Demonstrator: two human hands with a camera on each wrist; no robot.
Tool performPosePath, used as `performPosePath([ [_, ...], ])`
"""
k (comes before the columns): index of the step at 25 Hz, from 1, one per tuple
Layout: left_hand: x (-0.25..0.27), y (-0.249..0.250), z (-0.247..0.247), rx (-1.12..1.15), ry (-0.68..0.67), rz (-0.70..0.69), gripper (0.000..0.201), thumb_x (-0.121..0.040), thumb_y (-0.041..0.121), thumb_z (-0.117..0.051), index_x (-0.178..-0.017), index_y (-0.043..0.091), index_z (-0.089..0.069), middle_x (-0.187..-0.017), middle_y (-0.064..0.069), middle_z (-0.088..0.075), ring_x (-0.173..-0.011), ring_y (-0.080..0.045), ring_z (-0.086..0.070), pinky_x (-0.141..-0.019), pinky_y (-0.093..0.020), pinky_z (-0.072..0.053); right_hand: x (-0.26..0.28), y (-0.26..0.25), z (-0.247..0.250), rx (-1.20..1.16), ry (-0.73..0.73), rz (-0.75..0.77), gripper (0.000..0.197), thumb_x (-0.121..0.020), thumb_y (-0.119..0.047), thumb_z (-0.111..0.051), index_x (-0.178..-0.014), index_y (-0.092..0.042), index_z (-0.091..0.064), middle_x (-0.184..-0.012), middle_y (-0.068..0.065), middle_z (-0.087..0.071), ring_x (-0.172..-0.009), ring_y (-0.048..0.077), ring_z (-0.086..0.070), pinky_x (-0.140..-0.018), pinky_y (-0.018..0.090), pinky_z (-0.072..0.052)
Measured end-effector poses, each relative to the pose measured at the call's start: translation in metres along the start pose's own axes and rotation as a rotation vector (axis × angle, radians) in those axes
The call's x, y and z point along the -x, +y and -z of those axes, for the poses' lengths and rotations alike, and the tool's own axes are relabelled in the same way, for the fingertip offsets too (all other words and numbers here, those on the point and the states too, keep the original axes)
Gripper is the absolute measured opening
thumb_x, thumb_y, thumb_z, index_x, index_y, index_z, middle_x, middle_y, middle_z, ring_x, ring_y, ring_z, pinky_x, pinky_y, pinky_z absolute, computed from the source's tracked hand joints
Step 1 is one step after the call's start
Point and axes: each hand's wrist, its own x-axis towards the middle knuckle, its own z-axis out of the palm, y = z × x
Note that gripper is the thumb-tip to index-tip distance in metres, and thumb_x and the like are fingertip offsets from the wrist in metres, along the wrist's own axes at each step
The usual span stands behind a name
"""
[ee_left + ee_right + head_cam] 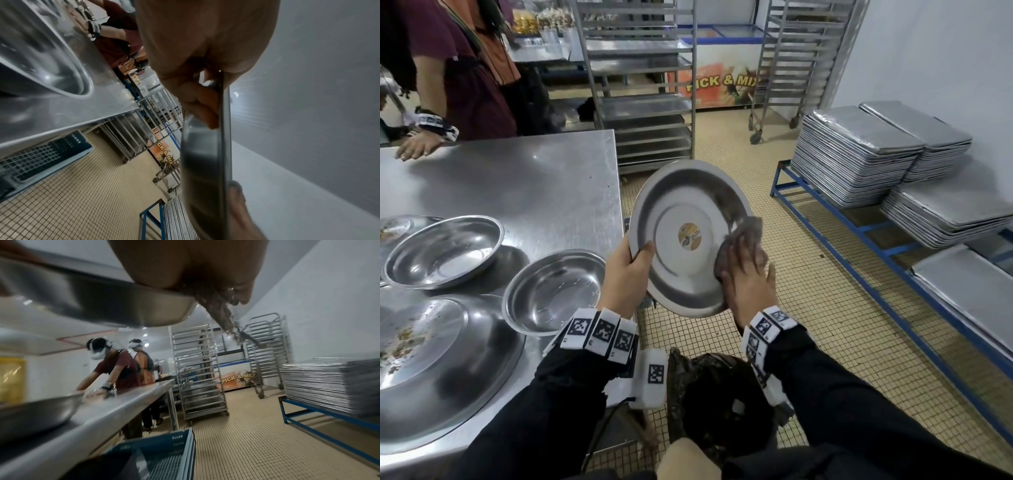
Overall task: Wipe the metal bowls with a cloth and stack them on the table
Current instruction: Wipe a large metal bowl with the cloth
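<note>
A round, shallow stainless-steel bowl (690, 236) with a gold sticker at the centre of its base is held up in the air, tilted so its inside faces the person, past the right edge of the steel table (524, 192) and above the beige tiled floor (808, 308). The left hand (625, 274) grips the bowl's left rim, thumb hooked over the inner face and fingers curled behind it; the left wrist view shows those fingers (197, 100) folded tight against the rim's back. The right hand (748, 274) presses a damp grey-brown cloth (743, 236) against the inner wall at the bowl's right side, fingers spread flat over the cloth, which bunches out above the fingertips; the right wrist view shows the cloth (218, 308) hanging past the rim. On the table to the left sit two more empty steel bowls, one near the table's edge (553, 291) and one further left (443, 251), and a large round steel tray with food scraps (431, 370). Another person's hand (419, 145) rests on the far end of the table. Stacks of flat metal baking trays (859, 150) lie on a blue low rack (859, 233) to the right.
</note>
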Motion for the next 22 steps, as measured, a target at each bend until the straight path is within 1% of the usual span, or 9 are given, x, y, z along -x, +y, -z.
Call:
performPosePath([
  [2,0.001,-0.005,0.000,0.046,-0.015,0.086,0.012,-0.099,0.015,-0.049,-0.099,0.019,-0.061,-0.079,-0.003,-0.065,-0.062,-0.012,-0.063,-0.051,-0.023,-0.052,-0.014,0.009,0.014,-0.125,0.127,-0.008,0.062,-0.101,-0.034,-0.028,-0.151,-0.020,0.005,-0.158,0.001,0.015,-0.145,0.025,-0.003,-0.117,0.047,-0.017],
  [4,-0.002,-0.008,0.003,0.072,-0.043,0.167,0.011,-0.098,0.015,-0.051,-0.104,0.014,-0.060,-0.073,-0.005,-0.064,-0.057,-0.019,-0.063,-0.049,-0.031,-0.052,-0.025,0.013,0.030,-0.357,0.264,-0.063,0.062,-0.100,-0.031,-0.038,-0.152,-0.016,-0.007,-0.153,0.005,-0.022,-0.119,0.017,-0.045,-0.097,0.035,-0.045],
  [6,-0.007,-0.009,0.008,0.083,-0.079,0.224,0.014,-0.096,0.017,-0.054,-0.106,0.010,-0.061,-0.074,-0.009,-0.065,-0.058,-0.026,-0.063,-0.050,-0.035,-0.052,-0.033,0.018,0.050,-0.526,0.301,-0.182,0.046,-0.098,-0.034,-0.045,-0.138,-0.012,-0.037,-0.110,0.003,-0.057,-0.084,0.016,-0.059,-0.067,0.030,-0.052],
  [8,-0.013,-0.009,0.014,0.114,-0.108,0.254,0.013,-0.095,0.017,-0.056,-0.103,0.008,-0.062,-0.072,-0.009,-0.065,-0.055,-0.024,-0.063,-0.047,-0.031,-0.050,-0.039,0.025,0.059,-0.580,0.231,-0.243,0.036,-0.095,-0.040,-0.050,-0.112,-0.008,-0.051,-0.085,0.003,-0.061,-0.073,0.021,-0.061,-0.052,0.023,-0.041],
  [12,-0.023,-0.005,0.020,0.179,-0.069,0.174,0.013,-0.094,0.022,-0.059,-0.101,0.013,-0.064,-0.075,-0.007,-0.067,-0.061,-0.022,-0.065,-0.054,-0.030,-0.054,-0.040,0.026,0.057,-0.688,0.194,-0.252,0.033,-0.091,-0.034,-0.059,-0.092,-0.001,-0.054,-0.078,0.007,-0.058,-0.067,0.017,-0.052,-0.055,0.024,-0.040],
  [15,-0.021,-0.007,0.019,0.117,-0.028,-0.011,0.018,-0.091,0.020,-0.064,-0.107,0.028,-0.062,-0.095,-0.007,-0.070,-0.084,-0.028,-0.070,-0.072,-0.041,-0.058,-0.033,0.009,0.056,-0.844,0.311,-0.339,0.024,-0.092,-0.027,-0.059,-0.090,-0.004,-0.053,-0.076,0.001,-0.055,-0.067,0.013,-0.052,-0.056,0.022,-0.040],
  [17,-0.012,-0.009,0.010,0.112,-0.096,-0.062,0.034,-0.089,0.016,-0.066,-0.114,0.035,-0.054,-0.103,-0.003,-0.068,-0.088,-0.021,-0.071,-0.072,-0.035,-0.059,-0.029,-0.007,0.055,-0.958,0.371,-0.400,0.021,-0.093,-0.026,-0.058,-0.091,-0.007,-0.050,-0.076,-0.002,-0.054,-0.066,0.011,-0.053,-0.053,0.018,-0.037],
  [20,-0.004,-0.011,-0.003,0.155,-0.083,-0.017,0.034,-0.090,0.013,-0.065,-0.121,0.020,-0.054,-0.101,0.001,-0.068,-0.088,-0.007,-0.068,-0.070,-0.017,-0.055,-0.025,-0.029,0.053,-1.025,0.408,-0.393,0.021,-0.094,-0.028,-0.054,-0.094,-0.008,-0.049,-0.077,-0.003,-0.054,-0.065,0.008,-0.052,-0.052,0.017,-0.037],
  [22,-0.009,-0.012,-0.002,0.171,0.000,0.085,0.022,-0.093,0.011,-0.059,-0.114,0.016,-0.057,-0.098,-0.003,-0.066,-0.081,-0.011,-0.064,-0.066,-0.019,-0.054,-0.024,-0.032,0.051,-1.022,0.348,-0.367,0.021,-0.097,-0.032,-0.048,-0.096,-0.011,-0.049,-0.077,-0.004,-0.055,-0.064,0.007,-0.053,-0.051,0.016,-0.038],
])
